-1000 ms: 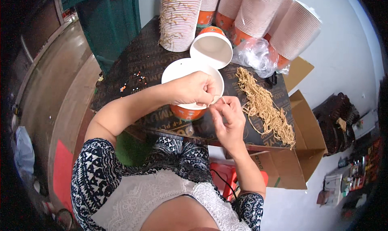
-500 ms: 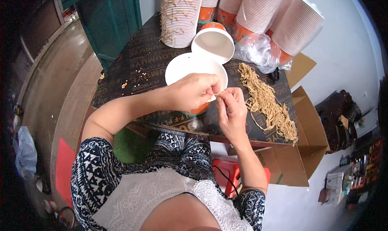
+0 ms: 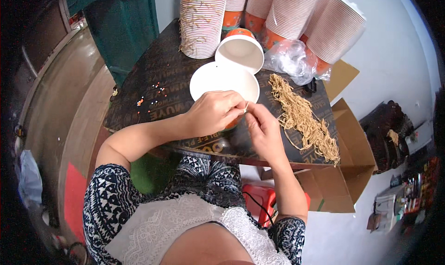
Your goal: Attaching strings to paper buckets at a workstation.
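My left hand is closed in a pinch just over the near rim of a white-lined paper bowl with an orange outside. Against its fingertips, my right hand is pinched too, thumb and forefinger together. A thin pale string shows between the fingertips of both hands; its ends are mostly hidden. To the right of my right hand lies a long tangled pile of tan strings. Behind the near bowl, another white-lined bowl rests on its side, opening toward me.
A tall bowl stack with tan strands on its sides stands at the back left. More stacked bowls and crumpled clear plastic fill the back right. Small beads lie scattered left on the dark table. An open cardboard box adjoins its right edge.
My hands have shifted slightly, the left one lower and tilted differently, while their fingertips stay together at the string. The whole view has moved a little.
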Demonstrator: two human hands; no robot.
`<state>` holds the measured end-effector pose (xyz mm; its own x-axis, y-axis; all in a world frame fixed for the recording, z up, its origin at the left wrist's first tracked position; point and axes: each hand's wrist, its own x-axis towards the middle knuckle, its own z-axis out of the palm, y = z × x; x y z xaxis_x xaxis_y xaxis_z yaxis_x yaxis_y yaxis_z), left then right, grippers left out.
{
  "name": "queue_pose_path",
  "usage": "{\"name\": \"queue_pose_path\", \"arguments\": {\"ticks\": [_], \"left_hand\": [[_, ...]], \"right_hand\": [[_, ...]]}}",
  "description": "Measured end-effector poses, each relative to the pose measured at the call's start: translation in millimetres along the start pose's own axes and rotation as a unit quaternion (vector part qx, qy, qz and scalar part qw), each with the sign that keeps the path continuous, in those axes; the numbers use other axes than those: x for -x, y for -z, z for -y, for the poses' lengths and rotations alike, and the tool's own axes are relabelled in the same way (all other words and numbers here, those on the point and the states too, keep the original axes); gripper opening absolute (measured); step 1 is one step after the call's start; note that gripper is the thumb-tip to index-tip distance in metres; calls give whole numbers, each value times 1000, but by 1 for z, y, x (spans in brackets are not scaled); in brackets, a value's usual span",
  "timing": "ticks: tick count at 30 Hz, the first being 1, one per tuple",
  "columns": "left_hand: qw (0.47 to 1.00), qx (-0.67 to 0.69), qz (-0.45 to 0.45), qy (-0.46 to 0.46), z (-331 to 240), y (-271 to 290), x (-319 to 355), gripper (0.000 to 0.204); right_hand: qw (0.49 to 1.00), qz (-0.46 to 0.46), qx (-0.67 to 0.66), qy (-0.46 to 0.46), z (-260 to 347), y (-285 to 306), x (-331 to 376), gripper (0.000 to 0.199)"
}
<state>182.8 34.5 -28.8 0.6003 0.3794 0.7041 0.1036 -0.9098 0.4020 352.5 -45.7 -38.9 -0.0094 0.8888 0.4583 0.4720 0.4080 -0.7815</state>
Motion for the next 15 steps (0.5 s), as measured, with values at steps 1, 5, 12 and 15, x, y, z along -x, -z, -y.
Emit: {"name": "queue_pose_path", "arguments": {"ticks": [1,5,12,15], "left_hand": [[1000,1,-12,-10,1,-1,0,12],[1000,2,-13,-7,-1,-1,0,11],[999,36,12,34,-3,0,-4,10],[998,42,22,43,-3,1,-5,9]], "right_hand": [[999,11,-31,-10,1,0,-1,21],[995,20,-67,-71,-4,-3,0,17],[976,-36,-201,-81,-6,-4,6,7],[972,-25,-206,-107,-11,-4,9,7]]}}
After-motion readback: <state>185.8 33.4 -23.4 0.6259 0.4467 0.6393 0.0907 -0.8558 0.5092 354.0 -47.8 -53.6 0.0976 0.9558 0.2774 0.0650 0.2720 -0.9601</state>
